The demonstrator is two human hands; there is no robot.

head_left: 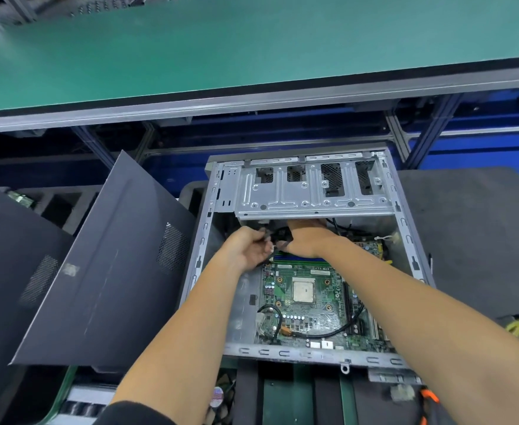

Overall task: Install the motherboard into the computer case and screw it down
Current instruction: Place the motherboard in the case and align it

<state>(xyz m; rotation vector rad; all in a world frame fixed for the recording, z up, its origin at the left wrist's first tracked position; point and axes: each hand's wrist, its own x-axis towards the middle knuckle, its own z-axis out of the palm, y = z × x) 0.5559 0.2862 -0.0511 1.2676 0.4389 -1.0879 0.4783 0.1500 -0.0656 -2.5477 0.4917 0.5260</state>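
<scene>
Here, the green-topped workbench (252, 50) runs across the far side of your view, and below its near edge the open computer case (411, 240) lies on its side with the opening facing up at you. To the left of the case, its dark grey side panel (104, 265) stands tilted, its right edge just beside the case's left wall. At the far end of the case the silver drive cage (310, 191) spans from wall to wall. The green motherboard (310, 305) lies flat on the case floor, filling the near and right part of it, with the square CPU (303, 290) near its middle and a black cable (319, 334) looping across its near edge. Both your hands are at the far edge of the board, just under the drive cage. Your left hand (247, 248) has its fingers curled round a bundle of black cables (278, 234), pinching them. Your right hand (302, 237) reaches beside it, knuckles up, its fingers tucked under the cage and among the same cables; whether it grips them you cannot tell from here.
</scene>
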